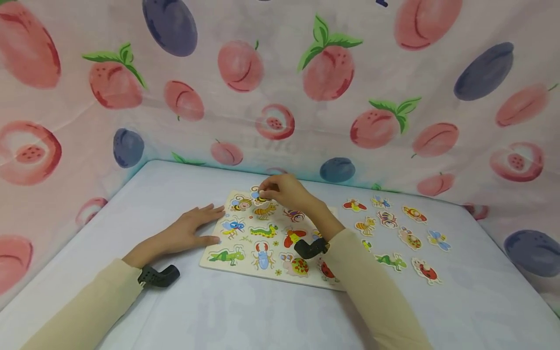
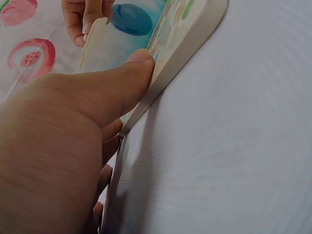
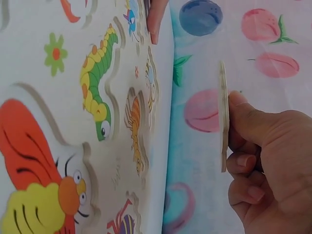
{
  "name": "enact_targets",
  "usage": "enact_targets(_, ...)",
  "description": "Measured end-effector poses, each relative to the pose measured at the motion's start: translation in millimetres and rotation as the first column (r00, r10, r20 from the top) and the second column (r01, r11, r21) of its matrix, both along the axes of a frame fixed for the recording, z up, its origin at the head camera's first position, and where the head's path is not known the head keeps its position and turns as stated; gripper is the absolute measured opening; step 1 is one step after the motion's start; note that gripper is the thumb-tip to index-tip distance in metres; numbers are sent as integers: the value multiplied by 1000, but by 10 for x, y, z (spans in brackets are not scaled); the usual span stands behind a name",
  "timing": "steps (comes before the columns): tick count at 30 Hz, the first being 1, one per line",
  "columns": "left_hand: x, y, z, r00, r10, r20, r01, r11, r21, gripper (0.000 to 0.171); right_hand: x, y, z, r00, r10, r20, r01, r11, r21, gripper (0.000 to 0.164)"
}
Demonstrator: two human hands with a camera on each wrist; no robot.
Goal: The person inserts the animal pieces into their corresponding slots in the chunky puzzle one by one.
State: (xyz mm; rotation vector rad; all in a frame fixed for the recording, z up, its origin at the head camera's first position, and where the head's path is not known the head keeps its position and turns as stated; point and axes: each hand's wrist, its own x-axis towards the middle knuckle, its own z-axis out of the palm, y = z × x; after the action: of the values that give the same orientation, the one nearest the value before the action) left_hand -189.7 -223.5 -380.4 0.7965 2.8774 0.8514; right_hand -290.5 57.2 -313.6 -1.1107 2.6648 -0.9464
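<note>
A wooden insect puzzle board point(image 1: 245, 270) lies flat on the table, with shallow recesses over printed insects. My left hand point(image 1: 185, 231) rests at its left edge, fingers straight and spread; in the left wrist view the thumb point(image 2: 139, 56) presses on the board's edge. Over the far left part of the board, my right hand point(image 1: 286, 190) pinches a bee puzzle piece point(image 1: 258, 197) between thumb and fingers. The right wrist view shows this piece point(image 3: 224, 122) edge-on, raised off the board. Beside it, the printed bee point(image 1: 241, 204) and caterpillar point(image 1: 264, 231) are visible.
Several loose insect pieces lie right of the board, among them a ladybug point(image 1: 426, 271), a grasshopper point(image 1: 391, 262), a snail point(image 1: 410, 238) and a spider point(image 1: 387, 219). A fruit-print cloth point(image 1: 280, 63) hangs behind the table. My right forearm covers the board's right side.
</note>
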Motion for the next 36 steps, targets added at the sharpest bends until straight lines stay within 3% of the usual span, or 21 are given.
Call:
enact_targets(14, 29, -27, 19, 1000, -15, -12, 15, 1000, 4, 72, 11, -284, -122, 1000, -30, 2, 30, 1000, 11, 15)
enact_targets(20, 37, -32, 21, 1000, -4, -18, 4, 1000, 6, 73, 5, -389, -186, 997, -60, 41, 60, 998, -13, 15)
enact_targets(27, 32, -43, -12, 999, -17, -36, 17, 1000, 15, 73, 12, -501, -277, 995, -90, 38, 88, 995, 53, 16)
enact_targets(36, 9, -39, -65, 1000, -11, -24, 11, 1000, 5, 75, 21, -551, -378, 984, -163, 66, 159, 985, 62, 16)
